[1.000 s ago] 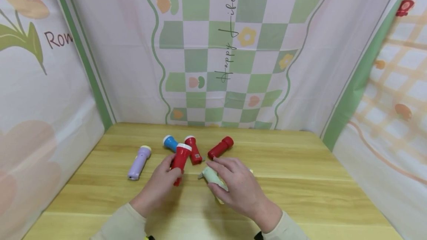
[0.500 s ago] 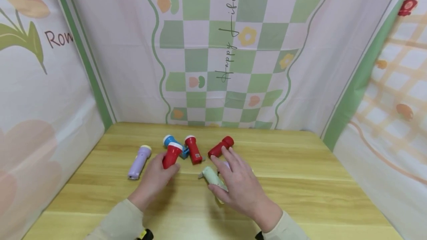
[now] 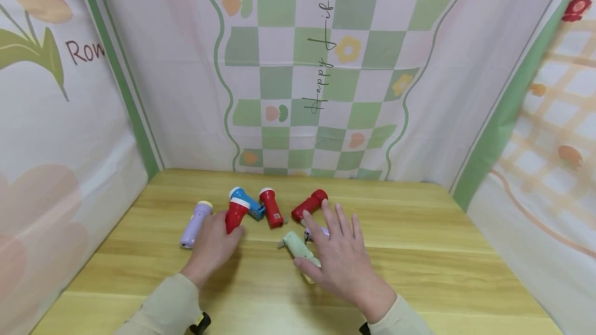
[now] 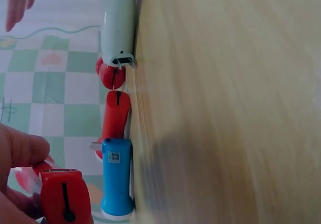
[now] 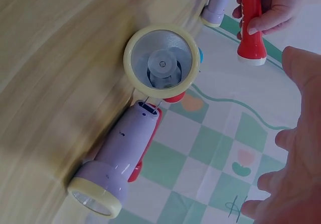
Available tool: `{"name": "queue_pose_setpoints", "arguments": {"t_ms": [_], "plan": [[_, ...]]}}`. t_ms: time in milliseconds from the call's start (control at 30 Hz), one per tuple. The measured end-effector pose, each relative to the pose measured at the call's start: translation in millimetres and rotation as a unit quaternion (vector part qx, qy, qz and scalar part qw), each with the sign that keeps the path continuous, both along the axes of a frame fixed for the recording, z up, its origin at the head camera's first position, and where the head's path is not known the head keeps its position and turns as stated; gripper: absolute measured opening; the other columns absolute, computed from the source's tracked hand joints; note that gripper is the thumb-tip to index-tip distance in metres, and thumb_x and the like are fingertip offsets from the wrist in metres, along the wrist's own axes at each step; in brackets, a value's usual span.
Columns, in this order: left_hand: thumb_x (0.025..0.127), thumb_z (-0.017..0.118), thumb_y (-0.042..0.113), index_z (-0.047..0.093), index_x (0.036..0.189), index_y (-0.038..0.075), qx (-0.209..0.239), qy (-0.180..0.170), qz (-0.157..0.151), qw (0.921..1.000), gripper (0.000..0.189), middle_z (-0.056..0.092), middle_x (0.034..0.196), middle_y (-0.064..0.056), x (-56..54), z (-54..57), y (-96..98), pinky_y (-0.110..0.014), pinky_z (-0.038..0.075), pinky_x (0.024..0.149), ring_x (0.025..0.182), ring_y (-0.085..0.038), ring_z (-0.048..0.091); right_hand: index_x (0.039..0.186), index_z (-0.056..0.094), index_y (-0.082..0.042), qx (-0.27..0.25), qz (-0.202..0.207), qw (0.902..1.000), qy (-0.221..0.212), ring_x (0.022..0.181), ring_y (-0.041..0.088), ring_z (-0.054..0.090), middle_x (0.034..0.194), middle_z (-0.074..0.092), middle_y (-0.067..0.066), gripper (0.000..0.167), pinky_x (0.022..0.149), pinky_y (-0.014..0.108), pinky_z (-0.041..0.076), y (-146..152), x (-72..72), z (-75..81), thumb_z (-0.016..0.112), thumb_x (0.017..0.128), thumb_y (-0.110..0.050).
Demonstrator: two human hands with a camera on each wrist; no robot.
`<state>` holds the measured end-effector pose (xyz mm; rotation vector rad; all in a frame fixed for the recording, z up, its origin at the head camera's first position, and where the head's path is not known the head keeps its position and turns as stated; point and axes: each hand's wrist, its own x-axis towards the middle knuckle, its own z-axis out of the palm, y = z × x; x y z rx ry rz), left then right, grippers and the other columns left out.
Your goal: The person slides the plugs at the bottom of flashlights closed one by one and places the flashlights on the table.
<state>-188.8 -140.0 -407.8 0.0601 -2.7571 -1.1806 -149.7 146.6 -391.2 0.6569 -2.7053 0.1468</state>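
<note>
1. While the left hand (image 3: 211,247) holds a red flashlight (image 3: 235,213), its grip is curled round the handle, and the white-rimmed head points up and away from the person.
2. That red flashlight is lifted a little off the wooden worktop (image 3: 419,252), just in front of a blue flashlight (image 3: 247,203).
3. The right hand (image 3: 342,260) has its grip wide open, with the fingers spread out flat. It holds nothing.
4. This hand hovers over a pale green flashlight (image 3: 298,249) and a small purple flashlight (image 3: 315,232). I cannot tell if it touches them.
5. In the right wrist view, the pale green flashlight (image 5: 161,63) shows its round clear lens, and the small purple flashlight (image 5: 120,161) lies just beside it.
6. Another red flashlight (image 3: 272,208) lies next to the blue one, and they look like they touch.
7. A third red flashlight (image 3: 309,205) lies just past the right fingertips.
8. A light purple flashlight (image 3: 195,217) with a yellow end lies by itself to the left of the left hand.
9. There are no boxes or bins here, so all the flashlights lie right on the worktop.
10. Cloth walls (image 3: 298,66) with green checks and flowers stand around the worktop.
</note>
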Motion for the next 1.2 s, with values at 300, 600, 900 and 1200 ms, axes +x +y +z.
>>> {"name": "queue_pose_setpoints", "arguments": {"t_ms": [300, 600, 900, 1200], "plan": [[0.095, 0.071, 0.030, 0.059, 0.091, 0.007, -0.114, -0.004, 0.009, 0.9934, 0.026, 0.054, 0.070, -0.005, -4.2, 1.6, -5.6, -0.032, 0.039, 0.054, 0.061, -0.021, 0.052, 0.165, 0.030, -0.028, -0.002, -0.007, 1.0000, -0.006, 0.157, 0.050, 0.016, 0.173, 0.013, 0.021, 0.088, 0.121, 0.075, 0.015, 1.8, -0.6, -1.7, 0.056, 0.094, -0.073], [0.094, 0.072, 0.030, 0.056, 0.080, 0.009, -0.172, -0.015, -0.001, 0.9850, 0.030, 0.053, 0.068, -0.006, -12.2, -1.9, -9.2, -0.032, 0.038, 0.054, 0.061, -0.022, 0.052, 0.165, 0.031, -0.028, -0.004, -0.006, 1.0000, -0.006, 0.157, 0.049, 0.015, 0.172, 0.015, 0.021, 0.088, 0.120, 0.075, 0.014, 1.1, -1.3, -2.0, 0.058, 0.093, -0.072], [0.096, 0.071, 0.032, 0.055, 0.067, 0.010, -0.239, 0.004, -0.023, 0.9707, 0.040, 0.055, 0.066, -0.005, -22.4, -7.5, -8.7, -0.035, 0.043, 0.052, 0.060, -0.024, 0.052, 0.164, 0.033, -0.028, -0.009, -0.005, 0.9999, -0.010, 0.157, 0.050, 0.016, 0.172, 0.017, 0.021, 0.089, 0.120, 0.076, 0.014, 1.2, -1.5, -3.1, 0.062, 0.091, -0.071], [0.092, 0.073, 0.023, 0.066, 0.076, 0.003, -0.271, 0.021, -0.006, 0.9622, 0.027, 0.063, 0.073, -0.011, -32.1, -14.4, -8.6, -0.045, 0.053, 0.060, 0.065, -0.029, 0.059, 0.163, 0.035, -0.029, -0.014, -0.005, 0.9999, -0.009, 0.156, 0.051, 0.018, 0.171, 0.020, 0.022, 0.089, 0.120, 0.076, 0.014, 1.0, -2.3, -4.5, 0.066, 0.090, -0.069]]}}
